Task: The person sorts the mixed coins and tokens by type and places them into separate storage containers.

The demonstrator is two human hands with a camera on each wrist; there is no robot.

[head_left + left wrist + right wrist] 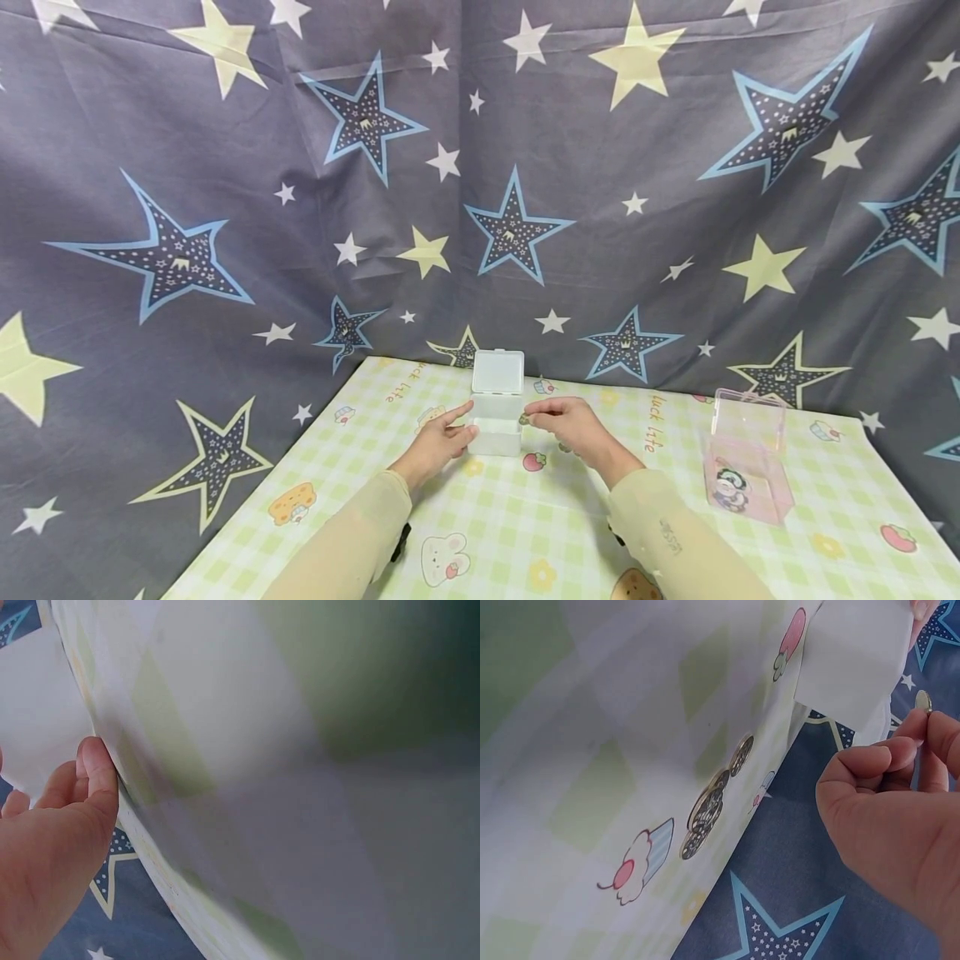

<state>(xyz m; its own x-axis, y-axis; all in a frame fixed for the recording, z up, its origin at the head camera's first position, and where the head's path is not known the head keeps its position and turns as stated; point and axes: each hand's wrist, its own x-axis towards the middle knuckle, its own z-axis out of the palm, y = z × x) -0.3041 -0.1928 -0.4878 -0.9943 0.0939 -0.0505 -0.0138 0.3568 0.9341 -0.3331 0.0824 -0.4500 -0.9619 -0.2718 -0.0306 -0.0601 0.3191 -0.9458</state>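
Note:
A small white box (495, 440) stands on the table with its lid (498, 372) raised at the back. My left hand (441, 442) holds the box by its left side, thumb near the front and forefinger farther back. Between thumb and fingertips, my right hand (573, 429) pinches a coin (924, 700) at the box's right edge. Several more coins (706, 810) lie in an overlapping row on the table below the right hand, which mostly hides them in the head view. The inside of the box shows only in part.
A clear pink box (750, 492) with its lid tipped up and a cartoon picture on its front stands at the right. The table bears a green checked cloth (495, 517). Behind it hangs a dark star-patterned curtain (405, 200).

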